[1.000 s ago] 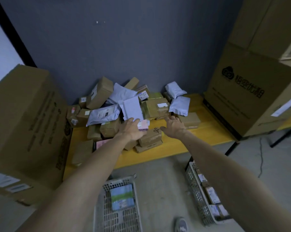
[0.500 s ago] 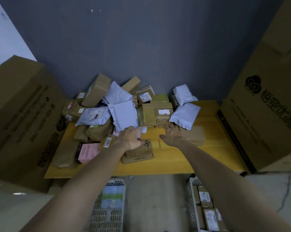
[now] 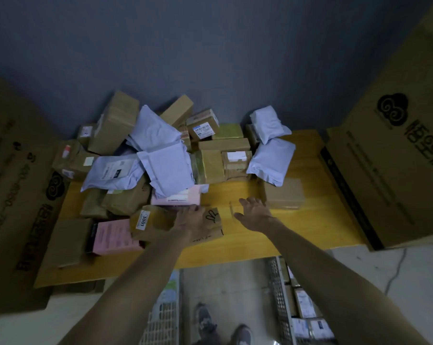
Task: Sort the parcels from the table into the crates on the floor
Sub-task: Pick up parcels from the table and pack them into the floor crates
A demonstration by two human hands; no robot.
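Hands first: your left hand (image 3: 189, 220) rests flat on the brown box (image 3: 158, 221), right hand (image 3: 254, 214) spread, empty. Clamp the box from both sides before lifting.

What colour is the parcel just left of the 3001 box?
The parcel is pink; head view.
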